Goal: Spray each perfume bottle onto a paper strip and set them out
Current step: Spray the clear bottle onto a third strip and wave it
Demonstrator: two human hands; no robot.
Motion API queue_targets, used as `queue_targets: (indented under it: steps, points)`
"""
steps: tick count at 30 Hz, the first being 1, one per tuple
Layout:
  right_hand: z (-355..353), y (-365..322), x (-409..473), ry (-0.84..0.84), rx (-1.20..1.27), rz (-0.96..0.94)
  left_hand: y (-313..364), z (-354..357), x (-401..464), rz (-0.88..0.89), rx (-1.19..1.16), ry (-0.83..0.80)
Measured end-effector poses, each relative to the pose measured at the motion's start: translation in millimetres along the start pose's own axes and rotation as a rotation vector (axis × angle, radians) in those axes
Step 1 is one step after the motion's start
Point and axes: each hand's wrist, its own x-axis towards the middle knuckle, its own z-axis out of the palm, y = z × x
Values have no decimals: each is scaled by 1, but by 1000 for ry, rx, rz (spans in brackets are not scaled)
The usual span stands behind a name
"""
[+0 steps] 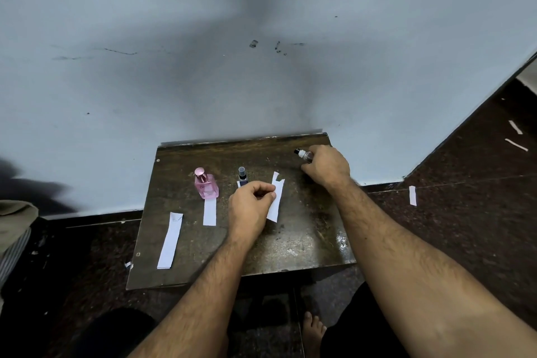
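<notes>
My right hand (327, 167) grips a small clear spray bottle (304, 154) with a dark nozzle, tilted to the left over the far right of the wooden table (305, 241). A white paper strip (277, 197) is pinched by my left hand (250, 209) at its left edge, just left of and nearer than the bottle. A pink perfume bottle (205, 184) stands upright at the far left with a paper strip (209, 212) in front of it. A dark slim spray bottle (242, 175) stands in the middle, partly hidden behind my left hand. A longer strip (171, 241) lies at the table's left.
The table stands against a pale blue wall (261, 67). Loose paper strips (412, 195) lie on the dark floor to the right, with more scraps (515, 136) farther off. My bare foot (313, 331) is under the table's front edge. Cloth (14, 229) lies at far left.
</notes>
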Motion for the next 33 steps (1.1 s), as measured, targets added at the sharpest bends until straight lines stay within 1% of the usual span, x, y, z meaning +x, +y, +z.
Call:
queue_targets:
  steps: [4, 13, 16, 22, 25, 30, 33]
  points:
    - [-2, 3, 0, -8, 39, -18, 1, -1, -1, 4, 2, -3]
    - [-5, 9, 4, -5, 93, 12, 3, -2, -1, 18, 7, 16]
    - [-7, 10, 2, 32, 126, 27, 4, -2, -1, 17, 18, 25]
    - [-12, 7, -10, 180, 194, 61, 10, -5, -5, 10, -17, 30]
    - [-19, 3, -22, 198, 345, 71, 12, -7, -6, 9, -82, 31]
    - [-28, -13, -46, 49, 837, 113, 21, -15, -14, 2, -241, 22]
    - [-38, -19, -65, -20, 990, 70, 28, -24, -19, -6, -317, 29]
